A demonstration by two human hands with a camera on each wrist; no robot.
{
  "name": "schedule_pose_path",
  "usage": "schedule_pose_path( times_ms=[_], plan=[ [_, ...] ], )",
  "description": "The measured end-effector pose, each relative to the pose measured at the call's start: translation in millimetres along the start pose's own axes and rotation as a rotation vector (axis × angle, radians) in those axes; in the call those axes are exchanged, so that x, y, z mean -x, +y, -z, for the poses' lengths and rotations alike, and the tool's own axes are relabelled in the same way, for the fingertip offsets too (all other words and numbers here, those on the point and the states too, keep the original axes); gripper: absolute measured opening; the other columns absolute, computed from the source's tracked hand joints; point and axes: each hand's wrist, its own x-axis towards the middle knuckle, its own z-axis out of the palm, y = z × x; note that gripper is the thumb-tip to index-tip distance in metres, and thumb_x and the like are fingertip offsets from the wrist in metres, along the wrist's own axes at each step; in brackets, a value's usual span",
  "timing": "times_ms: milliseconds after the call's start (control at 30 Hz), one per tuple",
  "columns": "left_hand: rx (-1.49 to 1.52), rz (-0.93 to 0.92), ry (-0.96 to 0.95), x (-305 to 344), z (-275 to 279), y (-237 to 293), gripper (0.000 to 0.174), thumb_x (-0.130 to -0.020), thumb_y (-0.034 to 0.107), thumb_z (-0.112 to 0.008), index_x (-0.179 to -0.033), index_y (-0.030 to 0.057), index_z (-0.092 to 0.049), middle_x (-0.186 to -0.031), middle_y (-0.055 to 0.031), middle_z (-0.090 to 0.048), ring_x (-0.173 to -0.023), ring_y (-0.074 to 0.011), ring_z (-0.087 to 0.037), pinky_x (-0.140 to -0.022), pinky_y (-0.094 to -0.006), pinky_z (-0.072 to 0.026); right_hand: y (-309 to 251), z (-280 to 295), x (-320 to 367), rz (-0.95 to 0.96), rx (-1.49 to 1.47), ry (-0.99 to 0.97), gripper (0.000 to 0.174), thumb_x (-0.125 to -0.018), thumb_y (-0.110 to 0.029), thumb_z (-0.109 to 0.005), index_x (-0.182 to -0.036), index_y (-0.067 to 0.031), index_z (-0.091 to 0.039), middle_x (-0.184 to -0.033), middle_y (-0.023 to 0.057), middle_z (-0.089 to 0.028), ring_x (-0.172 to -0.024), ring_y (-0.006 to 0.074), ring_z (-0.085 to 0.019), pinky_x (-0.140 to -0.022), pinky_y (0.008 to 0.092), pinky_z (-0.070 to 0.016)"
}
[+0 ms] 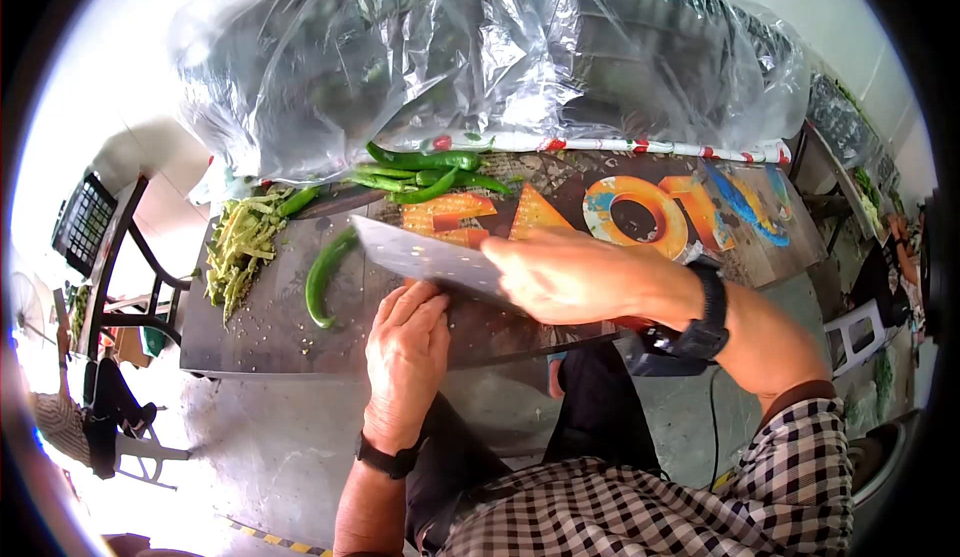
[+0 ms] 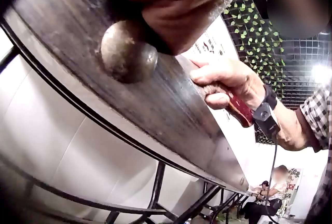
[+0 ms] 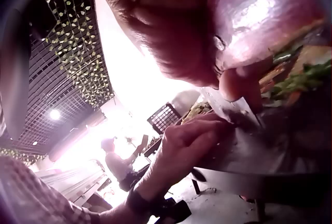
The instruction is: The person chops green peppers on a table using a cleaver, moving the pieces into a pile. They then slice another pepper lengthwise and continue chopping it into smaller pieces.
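Note:
My right hand [image 1: 560, 277] grips a cleaver [image 1: 425, 257] by its red handle [image 2: 239, 109]. The broad blade slants across the tabletop, its far corner pointing at the back left. Close against the blade's near edge, my left hand [image 1: 408, 342] rests on the table with bent fingers. Under its palm shows a rounded grey-brown thing [image 2: 127, 52]; I cannot tell what those fingers hold. A curved green chili pepper [image 1: 325, 275] lies just left of the blade. Beyond it are several whole green chilies [image 1: 430, 177] and, at the left, a heap of pale green cut strips [image 1: 243, 242].
Clear plastic sheeting [image 1: 500, 52] covers a bulky thing along the table's back edge. The dark tabletop [image 1: 270, 342] carries big orange printed letters [image 1: 635, 212]. A black crate [image 1: 85, 219] stands on a side table at the left. Other people sit at both sides.

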Motion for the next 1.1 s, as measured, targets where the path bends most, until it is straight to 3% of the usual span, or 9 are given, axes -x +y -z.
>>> schedule_pose_path(
  times_ms=[33, 200, 300, 400, 567, 633, 767, 1033, 1100],
  plan=[
    [0.009, 0.012, 0.001, 0.5, 0.0, -0.1, 0.021, -0.076, -0.003, -0.064, -0.096, 0.001, -0.071, -0.106, -0.0132, -0.068, -0.099, -0.0323, -0.064, -0.088, -0.0393, -0.0519, -11.3, 14.9, 10.1, -0.09, -0.036, -0.048, 0.013, -0.088, -0.008, -0.048, -0.085, 0.0042, -0.052, -0.067, 0.0264, -0.06, -0.062, 0.044, -0.062, -0.057, 0.0528, -0.0445],
    [0.116, 0.137, 0.099, 2.5, -1.2, 5.7, 0.02, -0.076, -0.004, -0.065, -0.094, 0.0035, -0.067, -0.106, -0.011, -0.065, -0.098, -0.0302, -0.063, -0.084, -0.0379, -0.052, -2.9, 23.7, 50.6, -0.325, -0.056, 0.215, 0.015, -0.089, -0.009, -0.049, -0.09, 0.0062, -0.053, -0.069, 0.0269, -0.059, -0.064, 0.0416, -0.061, -0.06, 0.0488, -0.046],
    [0.179, 0.156, 0.24, 6.5, 1.6, -0.6, 0.021, -0.078, -0.009, -0.061, -0.094, 0.004, -0.064, -0.104, -0.0112, -0.065, -0.088, -0.0271, -0.065, -0.075, -0.0341, -0.0531, -5.4, 29.9, 60.2, -0.457, -0.368, 0.357, 0.018, -0.091, -0.009, -0.048, -0.098, 0.0066, -0.053, -0.063, 0.0128, -0.056, -0.054, 0.0199, -0.058, -0.052, 0.0338, -0.0473],
    [0.239, 0.235, 0.265, 7.4, 2.6, -1.8, 0.021, -0.077, -0.008, -0.061, -0.094, 0.0043, -0.062, -0.104, -0.0109, -0.065, -0.089, -0.0272, -0.064, -0.076, -0.0343, -0.0526, -8.6, 33.0, 63.0, -0.456, -0.519, 0.309, 0.018, -0.097, -0.012, -0.048, -0.105, 0.0038, -0.051, -0.069, 0.0024, -0.055, -0.052, 0.0087, -0.054, -0.051, 0.0266, -0.046],
    [0.231, 0.226, 0.356, 11.9, 0.0, -5.2, 0.013, -0.084, -0.007, -0.057, -0.093, 0.0022, -0.06, -0.109, -0.0089, -0.064, -0.091, -0.0175, -0.059, -0.08, -0.027, -0.0482, -27.6, 14.4, 54.3, -0.388, -0.54, 0.1, 0.035, -0.093, -0.011, -0.052, -0.123, 0.0064, -0.049, -0.07, 0.0053, -0.059, -0.054, 0.0101, -0.056, -0.052, 0.0281, -0.0478],
    [0.156, 0.231, 0.375, 13.9, 2.3, -5.1, 0.014, -0.085, -0.006, -0.056, -0.095, 0.0028, -0.061, -0.11, -0.0086, -0.063, -0.094, -0.0177, -0.059, -0.079, -0.0272, -0.0481, -30.8, -2.9, 48.4, -0.153, -0.413, 0.127, 0.019, -0.091, -0.009, -0.05, -0.103, 0.0057, -0.048, -0.058, 0.0092, -0.05, -0.051, 0.0177, -0.053, -0.049, 0.0359, -0.0426],
    [0.203, 0.246, 0.359, 12.4, 1.3, -2.2, 0.015, -0.083, -0.007, -0.056, -0.094, 0.0031, -0.06, -0.11, -0.009, -0.063, -0.095, -0.0212, -0.061, -0.081, -0.0301, -0.049, -29.9, -18.1, 44.2, -0.115, -0.479, 0.068, 0.012, -0.089, -0.006, -0.05, -0.087, 0.0016, -0.041, -0.057, 0.0148, -0.049, -0.048, 0.0204, -0.051, -0.047, 0.0392, -0.0403],
    [0.121, 0.18, 0.306, 8.7, 1.6, 0.2, 0.017, -0.079, -0.006, -0.058, -0.092, 0.0049, -0.059, -0.102, -0.0108, -0.065, -0.089, -0.0282, -0.063, -0.078, -0.0357, -0.0517, 15.4, 13.9, 66.9, -0.412, -0.391, 0.176, 0.018, -0.089, -0.005, -0.049, -0.103, 0.005, -0.052, -0.065, 0.0084, -0.057, -0.051, 0.0143, -0.057, -0.048, 0.033, -0.046],
    [0.123, 0.192, 0.289, 8.1, 1.5, 0.5, 0.015, -0.079, -0.006, -0.058, -0.091, 0.0038, -0.059, -0.101, -0.0109, -0.065, -0.09, -0.0272, -0.063, -0.081, -0.0352, -0.0507, 26.7, 23.4, 74.2, -0.421, -0.204, 0.273, 0.012, -0.086, -0.004, -0.048, -0.092, 0.0063, -0.052, -0.061, 0.0117, -0.06, -0.053, 0.0199, -0.063, -0.047, 0.0373, -0.0479]
  ],
)
